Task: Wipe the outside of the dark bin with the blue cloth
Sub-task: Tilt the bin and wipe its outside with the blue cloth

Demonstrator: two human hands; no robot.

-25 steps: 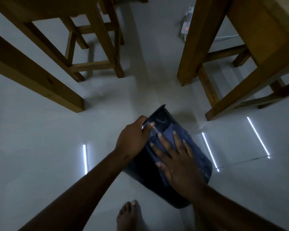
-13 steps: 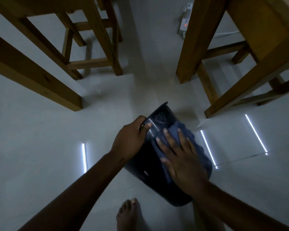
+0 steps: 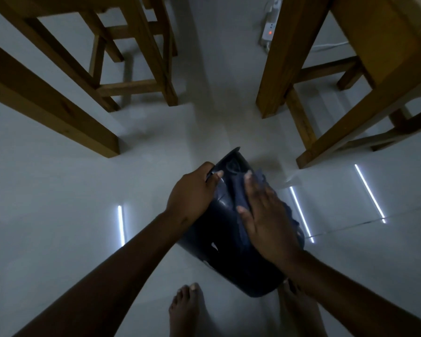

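The dark bin (image 3: 212, 242) lies tilted on its side above the pale floor, its narrow end pointing away from me. My left hand (image 3: 191, 193) grips that far end at its left edge, fingers curled over it. My right hand (image 3: 265, 215) lies flat with spread fingers on the bin's upper side, pressing the blue cloth (image 3: 238, 190) against the plastic. The cloth's frayed edge shows along the bin's right side; most of the cloth is hidden under my palm.
Wooden stool and table legs (image 3: 141, 57) stand at the left and back, a thick wooden post (image 3: 280, 62) and frame at the right. A white power strip (image 3: 269, 27) lies on the floor behind. My bare feet (image 3: 185, 310) are below the bin.
My right hand has slid the cloth up the bin's side toward its far end. My left hand has kept its grip on the far end.
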